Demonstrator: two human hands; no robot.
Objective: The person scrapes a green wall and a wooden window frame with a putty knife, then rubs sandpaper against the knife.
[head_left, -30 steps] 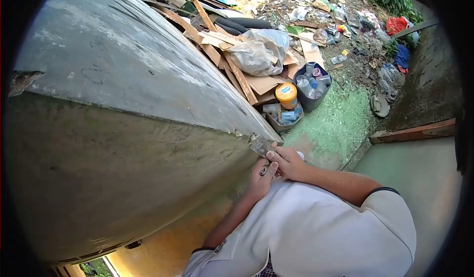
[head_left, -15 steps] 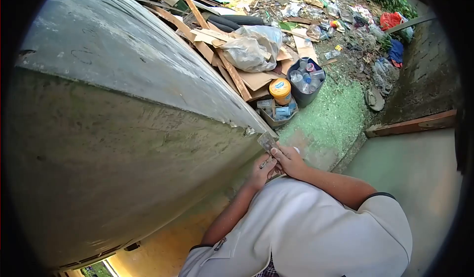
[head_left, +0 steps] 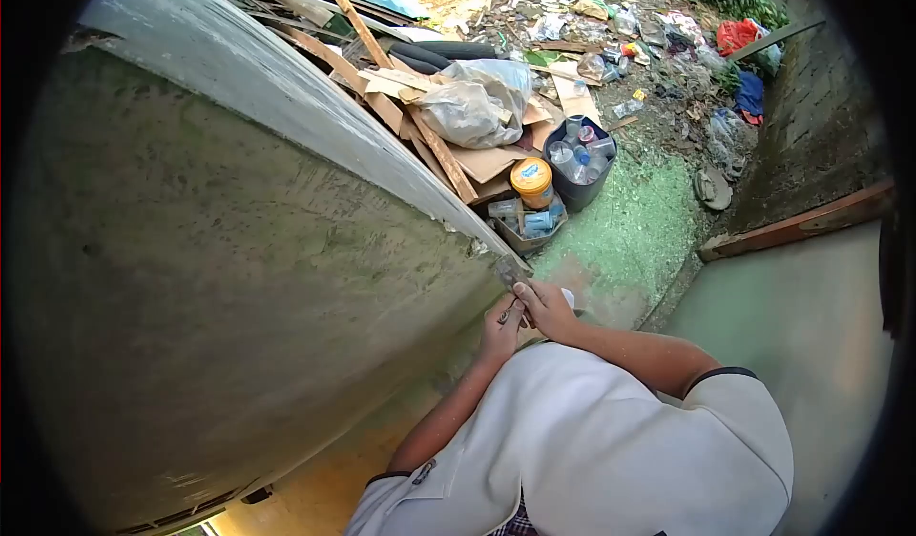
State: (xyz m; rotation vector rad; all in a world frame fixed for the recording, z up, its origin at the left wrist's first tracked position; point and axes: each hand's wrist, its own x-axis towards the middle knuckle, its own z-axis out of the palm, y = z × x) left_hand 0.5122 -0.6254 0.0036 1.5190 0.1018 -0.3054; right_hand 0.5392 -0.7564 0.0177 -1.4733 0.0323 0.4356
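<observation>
My two hands meet in front of my chest, close to the corner of the wall. My right hand [head_left: 547, 310] is closed, its thumb pressed on a small flat grey plate [head_left: 510, 270] that juts forward like a scraper blade. A bit of something white [head_left: 569, 297] shows by the right fingers. Just to the left and below, my left hand [head_left: 501, 328], with a ring on a finger, is curled shut against the right one. Whatever the left fingers grip is hidden.
A concrete wall [head_left: 239, 278] with a sloping ledge fills the left. Ahead stand a dark bin of plastic bottles [head_left: 589, 192] and a box [head_left: 536, 244] with a yellow-lidded tub [head_left: 532, 178]. Planks [head_left: 444, 159] and litter lie beyond; a wooden beam [head_left: 801, 221] runs at right.
The view has shifted slightly, with the bins and wall corner a little further left. Both hands stay together on the held piece, the plate now showing less of its face.
</observation>
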